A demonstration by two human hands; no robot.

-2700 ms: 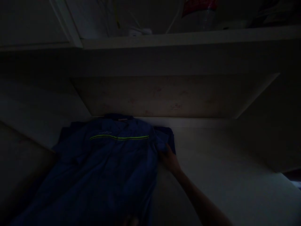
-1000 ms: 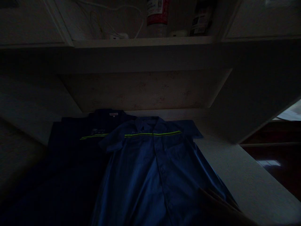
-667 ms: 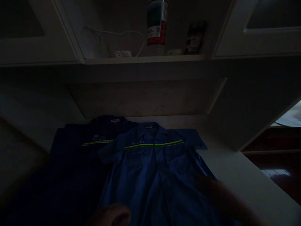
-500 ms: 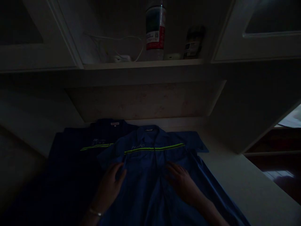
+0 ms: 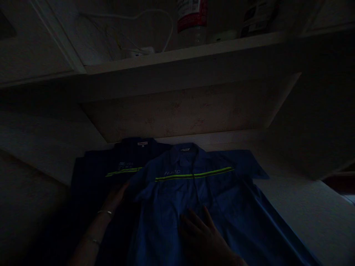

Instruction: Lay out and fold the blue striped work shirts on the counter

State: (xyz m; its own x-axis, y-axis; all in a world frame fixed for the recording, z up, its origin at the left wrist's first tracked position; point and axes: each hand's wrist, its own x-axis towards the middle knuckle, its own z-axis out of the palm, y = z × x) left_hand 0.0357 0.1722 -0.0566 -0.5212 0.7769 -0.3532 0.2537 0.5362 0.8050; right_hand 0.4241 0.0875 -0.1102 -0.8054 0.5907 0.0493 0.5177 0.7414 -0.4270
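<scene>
A blue short-sleeved work shirt (image 5: 177,199) lies spread face up, its collar toward the back and a yellow-green stripe across its chest. My right hand (image 5: 198,229) rests on the front of it, fingers spread and pressed lightly to the cloth. At the edge of the sleeve on the left, my left hand (image 5: 118,195) has its fingers closed on the cloth; the fingertips are dark and partly hidden. Under that sleeve and further left lies a darker navy work shirt (image 5: 102,177), also striped.
The pale counter (image 5: 299,199) extends to the right of the shirts. Above hangs a shelf (image 5: 188,57) holding a bottle (image 5: 192,18) with a red label, a white cable (image 5: 124,16) and a dark jar (image 5: 257,18). The light is very dim.
My left hand has moved left from the shirt front to the sleeve edge. My right hand has come lower and flattened on the cloth. The view has tilted down and turned a little.
</scene>
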